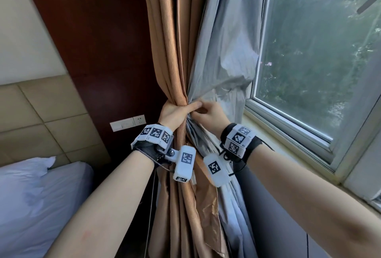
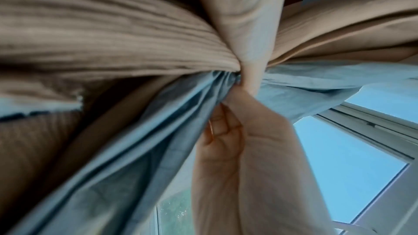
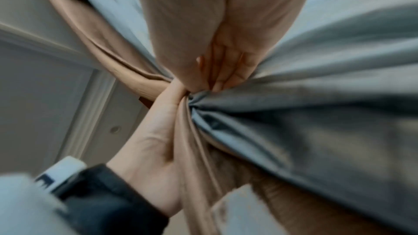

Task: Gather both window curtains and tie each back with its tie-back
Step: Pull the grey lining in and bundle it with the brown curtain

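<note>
I am clamping the ribbed tan curtain (image 1: 173, 51) with its grey lining (image 1: 222, 47) in my left hand (image 1: 175, 111) beside the window (image 1: 317, 51); my right hand (image 1: 214, 113) is pinching lining folds. No tie-back visible; I should be keeping the bundle tight.

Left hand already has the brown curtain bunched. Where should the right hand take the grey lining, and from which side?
Take the grey lining at the pinched waist, right beside the left hand, where its folds converge. Come from the window side, as the right hand is placed: above the waist the lining billows loose toward the glass, so sweep that slack into the brown curtain.
</note>
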